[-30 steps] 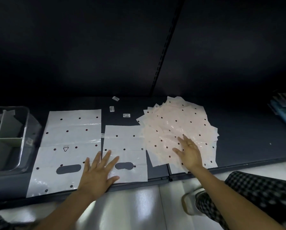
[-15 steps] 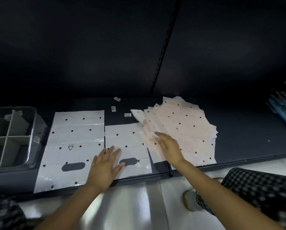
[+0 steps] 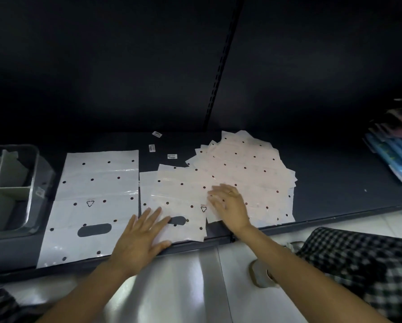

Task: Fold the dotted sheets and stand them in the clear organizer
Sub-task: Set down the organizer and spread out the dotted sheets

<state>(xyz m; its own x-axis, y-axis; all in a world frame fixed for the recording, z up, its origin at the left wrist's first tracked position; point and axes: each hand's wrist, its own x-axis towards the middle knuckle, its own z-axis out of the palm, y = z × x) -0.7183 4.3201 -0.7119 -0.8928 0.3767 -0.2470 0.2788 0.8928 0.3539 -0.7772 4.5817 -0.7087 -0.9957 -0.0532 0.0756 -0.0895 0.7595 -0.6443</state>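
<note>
White dotted sheet (image 3: 181, 194) lies under left hand (image 3: 140, 238), right hand (image 3: 230, 206)

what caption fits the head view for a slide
Left hand flat on a dotted sheet, right hand on the fanned stack, clear organizer waiting.

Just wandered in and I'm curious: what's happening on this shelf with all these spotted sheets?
A person is sorting dotted plastic sheets on a dark shelf. The left hand lies flat on a sheet in the middle, while the right hand rests on the fanned pile. Another sheet lies spread out to the left, beside the clear organizer.
</note>
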